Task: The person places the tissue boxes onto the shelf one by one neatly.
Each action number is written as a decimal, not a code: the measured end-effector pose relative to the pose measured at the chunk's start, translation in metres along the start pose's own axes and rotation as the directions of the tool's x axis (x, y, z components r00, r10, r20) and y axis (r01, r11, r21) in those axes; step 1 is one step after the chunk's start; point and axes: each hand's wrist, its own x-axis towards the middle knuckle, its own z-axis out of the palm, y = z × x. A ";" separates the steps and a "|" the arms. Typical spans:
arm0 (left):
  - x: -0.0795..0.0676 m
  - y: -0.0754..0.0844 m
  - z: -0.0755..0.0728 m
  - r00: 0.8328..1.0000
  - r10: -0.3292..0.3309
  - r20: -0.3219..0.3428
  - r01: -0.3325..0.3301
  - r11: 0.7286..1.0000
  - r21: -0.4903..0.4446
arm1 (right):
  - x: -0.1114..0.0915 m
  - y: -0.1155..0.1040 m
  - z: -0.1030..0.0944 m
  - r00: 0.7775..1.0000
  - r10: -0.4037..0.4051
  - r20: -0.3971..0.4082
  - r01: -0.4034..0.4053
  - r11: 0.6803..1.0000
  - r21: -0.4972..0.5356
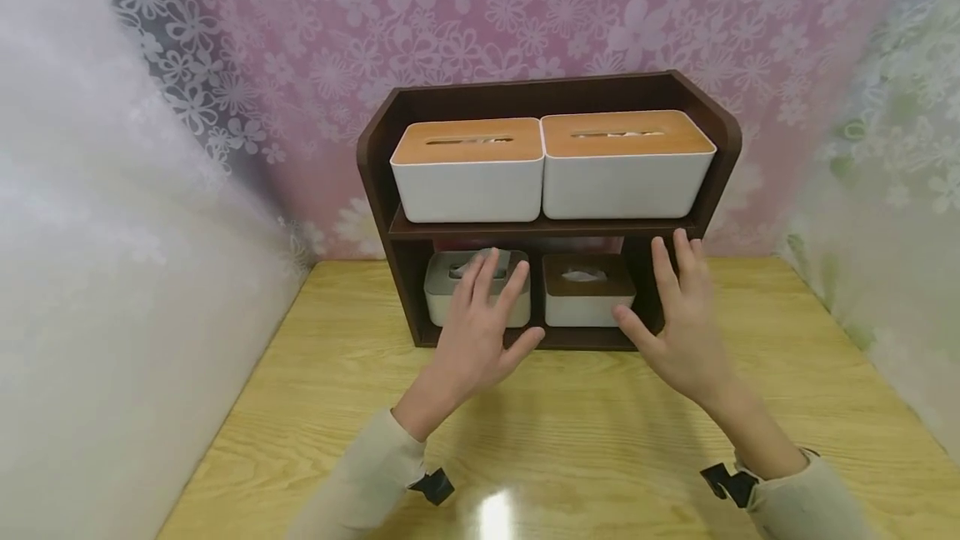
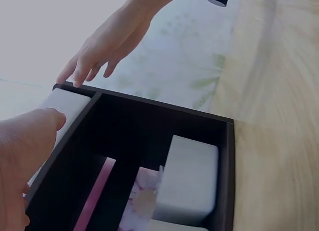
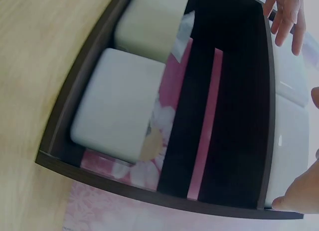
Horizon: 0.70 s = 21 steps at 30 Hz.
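A dark brown two-tier shelf [image 1: 555, 229] stands on the table with tissue boxes on both levels. Two white boxes with light wood lids, the left one [image 1: 468, 190] and the right one [image 1: 626, 186], sit side by side on top. Below are a pale tissue box with a grey lid [image 1: 442, 265] and a white one with a brown lid [image 1: 585, 311]. My left hand [image 1: 476, 336], fingers spread, is in front of the grey-lidded box and partly hides it. My right hand [image 1: 686, 336] is spread before the shelf's right side. Neither hand holds anything; whether they touch the shelf I cannot tell.
The shelf rests on a light wood-grain table [image 1: 555, 423]. Behind it hangs a pink flowered backdrop [image 1: 480, 32]. Pale walls of cloth or film stand at the left [image 1: 135, 273] and right [image 1: 885, 215]. Tissue pokes out of the lower boxes' slots.
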 end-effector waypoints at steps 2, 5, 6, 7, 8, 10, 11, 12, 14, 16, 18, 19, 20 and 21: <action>-0.004 0.001 0.002 0.999 -0.006 0.036 0.005 1.000 0.018 | -0.005 0.000 0.003 1.000 -0.002 0.013 0.002 1.000 0.001; -0.008 0.004 0.006 0.995 -0.021 0.093 0.017 0.999 0.047 | -0.012 0.000 0.005 0.999 -0.008 0.045 0.008 1.000 -0.001; -0.009 0.004 0.007 0.994 -0.024 0.109 0.018 0.998 0.057 | -0.014 -0.001 0.006 0.998 -0.002 0.065 0.002 1.000 -0.005; -0.010 0.005 0.008 0.992 -0.029 0.124 0.021 0.998 0.064 | -0.016 -0.002 0.006 0.996 0.007 0.088 -0.006 1.000 -0.009; -0.011 0.005 0.008 0.990 -0.034 0.137 0.024 0.997 0.070 | -0.018 -0.003 0.006 0.993 0.013 0.114 -0.012 1.000 -0.013; -0.014 0.006 0.009 0.985 -0.043 0.165 0.030 0.996 0.082 | -0.023 -0.004 0.007 0.981 0.038 0.191 -0.034 0.999 -0.024; -0.016 0.006 0.009 0.983 -0.046 0.180 0.031 0.996 0.086 | -0.025 -0.005 0.008 0.971 0.051 0.234 -0.045 0.999 -0.029; -0.017 0.007 0.010 0.980 -0.047 0.195 0.031 0.996 0.088 | -0.027 -0.006 0.008 0.958 0.066 0.281 -0.057 0.998 -0.039; -0.021 0.008 0.011 0.972 -0.052 0.228 0.034 0.996 0.086 | -0.032 -0.008 0.009 0.921 0.087 0.379 -0.069 0.996 -0.062; -0.026 0.010 0.013 0.963 -0.056 0.264 0.036 0.996 0.079 | -0.036 -0.010 0.010 0.879 0.102 0.466 -0.071 0.994 -0.083; -0.030 0.011 0.016 0.956 -0.054 0.287 0.035 0.997 0.073 | -0.040 -0.012 0.010 0.837 0.112 0.535 -0.063 0.992 -0.109; -0.032 0.011 0.017 0.953 -0.055 0.299 0.036 0.997 0.067 | -0.041 -0.012 0.011 0.817 0.117 0.565 -0.060 0.991 -0.117; -0.033 0.012 0.018 0.951 -0.053 0.303 0.034 0.997 0.065 | -0.042 -0.013 0.012 0.800 0.119 0.588 -0.056 0.991 -0.124; -0.035 0.012 0.019 0.950 -0.053 0.307 0.034 0.997 0.068 | -0.044 -0.013 0.013 0.786 0.124 0.605 -0.054 0.990 -0.132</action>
